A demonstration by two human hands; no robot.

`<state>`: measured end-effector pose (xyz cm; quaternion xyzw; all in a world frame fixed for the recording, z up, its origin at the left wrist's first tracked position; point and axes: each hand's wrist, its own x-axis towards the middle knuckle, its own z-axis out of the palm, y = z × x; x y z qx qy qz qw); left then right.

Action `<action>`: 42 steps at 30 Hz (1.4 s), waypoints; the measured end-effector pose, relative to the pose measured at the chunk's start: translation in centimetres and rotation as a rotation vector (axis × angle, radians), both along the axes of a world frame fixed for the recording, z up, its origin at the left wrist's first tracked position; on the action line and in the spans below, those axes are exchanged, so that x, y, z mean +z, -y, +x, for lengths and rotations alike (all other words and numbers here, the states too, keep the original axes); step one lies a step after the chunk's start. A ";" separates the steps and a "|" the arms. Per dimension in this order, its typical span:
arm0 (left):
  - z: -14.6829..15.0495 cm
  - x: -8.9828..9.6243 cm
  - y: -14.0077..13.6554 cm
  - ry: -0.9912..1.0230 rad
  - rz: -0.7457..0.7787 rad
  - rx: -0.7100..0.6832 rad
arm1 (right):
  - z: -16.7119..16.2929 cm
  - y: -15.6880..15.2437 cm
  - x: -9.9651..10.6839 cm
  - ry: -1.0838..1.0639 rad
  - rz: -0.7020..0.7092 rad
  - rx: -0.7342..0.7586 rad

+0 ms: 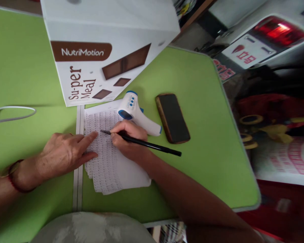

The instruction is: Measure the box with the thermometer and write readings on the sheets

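Sheets of paper (108,168) covered in rows of small handwriting lie on the green table, their lower edges fanned out. My right hand (131,138) is closed around a black pen (154,145), its tip at the written rows. Fingers stretched out, my left hand (66,152) rests at the left edge of the papers, its index finger close to the pen tip. A white and blue infrared thermometer (142,114) lies across the top right of the papers, just above my right hand. Whether the pen tip touches the paper I cannot tell.
A large white NutriMotion box (78,30) stands behind the papers. To the right lies a phone (173,118) in a brown case. A white cable (12,107) loops at the left. Beyond the right table edge are a red bin (283,209) and a printed sack (283,158).
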<state>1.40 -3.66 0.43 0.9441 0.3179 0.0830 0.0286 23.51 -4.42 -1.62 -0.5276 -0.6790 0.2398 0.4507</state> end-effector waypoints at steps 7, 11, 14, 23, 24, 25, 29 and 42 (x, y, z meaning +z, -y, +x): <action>0.1 -0.1 0.0 0.000 0.000 -0.002 | 0.1 0.0 0.1 -0.014 0.012 0.008; 0.0 0.1 0.0 -0.029 -0.012 0.004 | 0.0 -0.1 0.1 -0.011 0.019 -0.001; 0.0 0.2 0.0 -0.045 -0.012 0.009 | 0.0 0.0 0.1 -0.010 0.020 0.000; 0.1 0.2 -0.1 -0.049 -0.022 0.006 | 0.0 0.0 0.2 -0.024 -0.029 -0.034; 0.1 0.2 -0.1 -0.041 -0.015 0.006 | 0.0 0.0 0.2 -0.025 -0.034 -0.050; 0.1 0.2 -0.1 -0.032 -0.007 0.005 | 0.0 0.0 0.2 -0.024 -0.036 -0.061; 0.2 0.2 0.0 -0.030 -0.009 0.002 | 0.0 0.0 0.2 -0.007 -0.046 -0.055; 0.1 0.1 0.0 -0.030 -0.009 0.002 | -0.1 -0.1 0.1 -0.020 0.016 -0.074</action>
